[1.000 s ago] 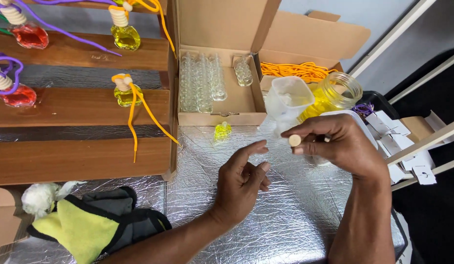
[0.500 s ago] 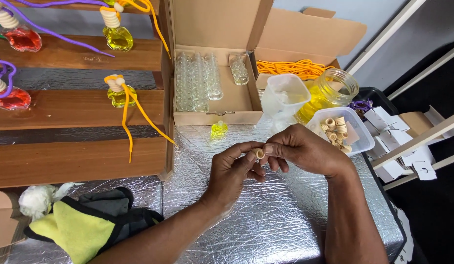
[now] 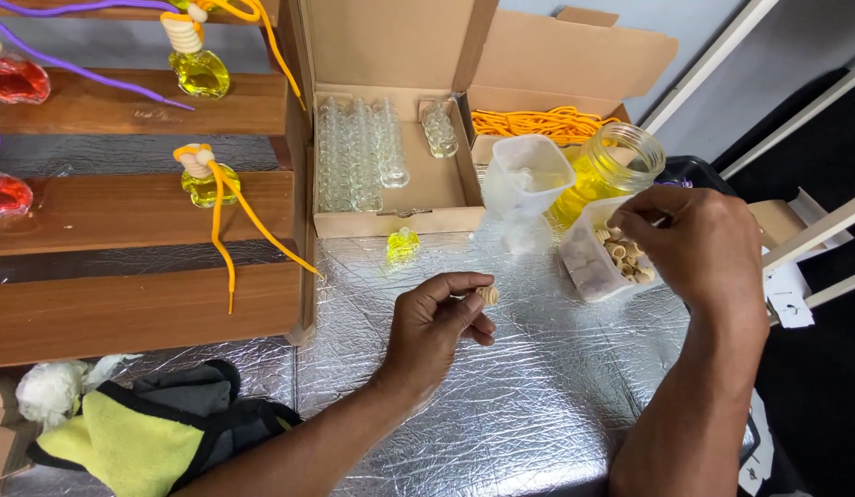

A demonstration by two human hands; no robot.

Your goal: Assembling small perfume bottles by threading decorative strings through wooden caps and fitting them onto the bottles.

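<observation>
My left hand [image 3: 438, 329] hovers over the silver foil mat [image 3: 519, 405] and pinches a small wooden cap [image 3: 487, 294] between thumb and fingertips. My right hand [image 3: 694, 241] is raised at the right, above a clear tub of wooden caps [image 3: 616, 260], its fingers curled at the tub's far rim; whether it holds anything is hidden. A small bottle of yellow liquid [image 3: 402, 245] stands on the mat in front of the open cardboard box [image 3: 446, 189].
The box holds rows of empty glass bottles [image 3: 358, 152]. Yellow cords [image 3: 538, 121] lie in a second box behind a glass jar of yellow liquid [image 3: 611, 170] and a plastic cup [image 3: 524, 179]. Wooden shelves [image 3: 142, 313] at left carry filled bottles. A yellow-black cloth [image 3: 133, 437] lies below.
My hands, which met over the mat half a second ago, have separated. The left keeps the wooden cap and the right has moved back right to the tub of caps.
</observation>
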